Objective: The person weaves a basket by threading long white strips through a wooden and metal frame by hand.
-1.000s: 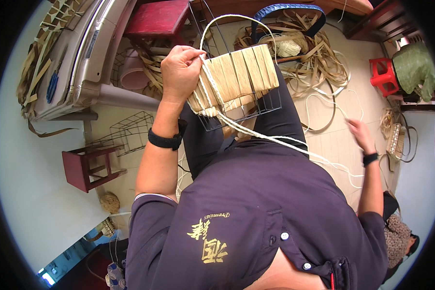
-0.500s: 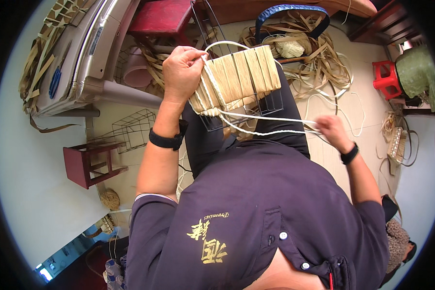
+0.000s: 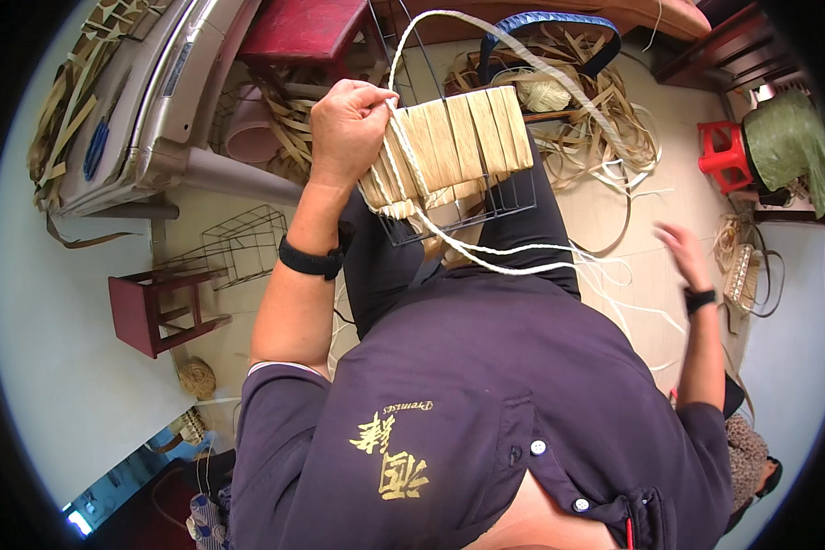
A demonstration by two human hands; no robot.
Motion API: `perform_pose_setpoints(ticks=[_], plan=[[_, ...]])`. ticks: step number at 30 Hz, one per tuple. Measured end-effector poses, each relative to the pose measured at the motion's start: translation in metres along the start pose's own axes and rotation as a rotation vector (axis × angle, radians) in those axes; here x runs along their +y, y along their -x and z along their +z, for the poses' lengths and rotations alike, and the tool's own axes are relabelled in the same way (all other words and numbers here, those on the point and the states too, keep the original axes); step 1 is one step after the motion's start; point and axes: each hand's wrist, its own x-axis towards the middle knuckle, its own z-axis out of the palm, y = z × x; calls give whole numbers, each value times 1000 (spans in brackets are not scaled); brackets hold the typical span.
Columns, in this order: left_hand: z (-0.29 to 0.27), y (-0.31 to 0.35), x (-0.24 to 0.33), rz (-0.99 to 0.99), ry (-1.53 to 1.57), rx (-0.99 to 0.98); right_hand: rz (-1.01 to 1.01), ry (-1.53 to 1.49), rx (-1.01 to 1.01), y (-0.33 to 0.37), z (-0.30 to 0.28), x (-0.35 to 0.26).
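Overhead view: a seated person in a dark purple shirt (image 3: 486,403) looked down at weaving work on the lap.
Left hand: the left hand (image 3: 344,128) was closed in a tight grip on the left end of a wire frame (image 3: 458,206) wrapped in flat straw strips (image 3: 449,142).
Frame position: it lay across the knees, tilted, its bare lower wires showing below the strips.
Cord: a pale cord (image 3: 504,261) looped up over the frame and trailed down toward the right.
Right hand: the right hand (image 3: 683,257) was blurred, away from the frame over the floor; its fingers looked loosely spread, but whether they held a strand could not be made out.
Hidden: the shirt covered the lap and lower legs.
Around: a red stool (image 3: 151,307), an empty wire frame (image 3: 238,243), loose straw (image 3: 605,128) and a small red plastic stool (image 3: 724,156) stood on the floor (image 3: 614,211).
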Motion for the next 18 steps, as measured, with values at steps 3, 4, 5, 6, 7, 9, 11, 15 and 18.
perform_pose_setpoints(ticks=[3,4,5,6,7,9,11,15,18], plan=[[6,-4,-3,-4,39,-11,-214,-437,-431,-8,66,-217],[6,-3,-4,-2,33,-13,-541,-423,-412,-7,87,-257],[7,-2,-6,-13,39,-11,-692,-416,-414,-7,102,-288],[6,-3,-7,-22,42,-7,-742,-257,-391,-6,110,-310],[6,-4,-6,-17,42,-6,-764,-193,-395,-8,118,-318],[6,-2,-6,-13,59,-3,-881,-219,-275,-14,128,-309],[5,-2,-5,-19,70,-2,-779,-197,-279,-14,108,-288],[6,-2,-5,-29,81,4,-453,-65,-53,3,70,-168],[5,-2,1,-12,77,-3,66,233,136,39,25,36]])
